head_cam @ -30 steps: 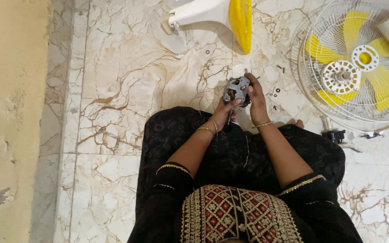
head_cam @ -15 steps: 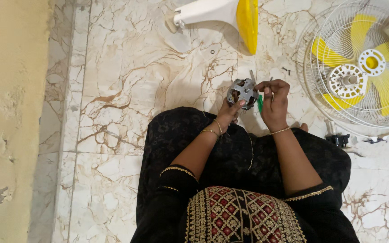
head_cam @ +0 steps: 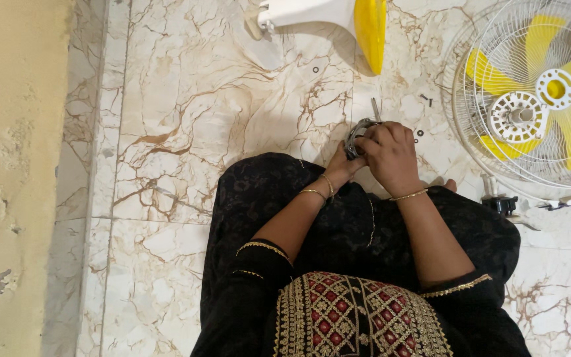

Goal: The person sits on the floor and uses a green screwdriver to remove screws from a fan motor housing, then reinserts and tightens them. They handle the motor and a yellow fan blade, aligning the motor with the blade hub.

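Note:
I sit on a marble floor in black clothes with gold embroidery. Both hands meet just beyond my knees on a small grey metal fan motor (head_cam: 357,132). My left hand (head_cam: 342,165) grips it from below and the near side. My right hand (head_cam: 391,155) lies over the top of the motor and hides most of it; a thin metal shaft (head_cam: 375,109) sticks out toward the far side. Whether the right hand also holds a tool cannot be seen.
A white wire fan guard (head_cam: 490,73) with yellow blades (head_cam: 536,49) lies at the right. A white and yellow fan housing (head_cam: 338,16) lies at the top. Small screws and washers (head_cam: 315,69) are scattered on the floor. A dark small part (head_cam: 500,203) sits by my right knee. A beige wall runs along the left.
My right hand has moved from beside the motor to over its top, covering it. The green-handled thing seen in it half a second ago is no longer visible. The motor has stayed in place.

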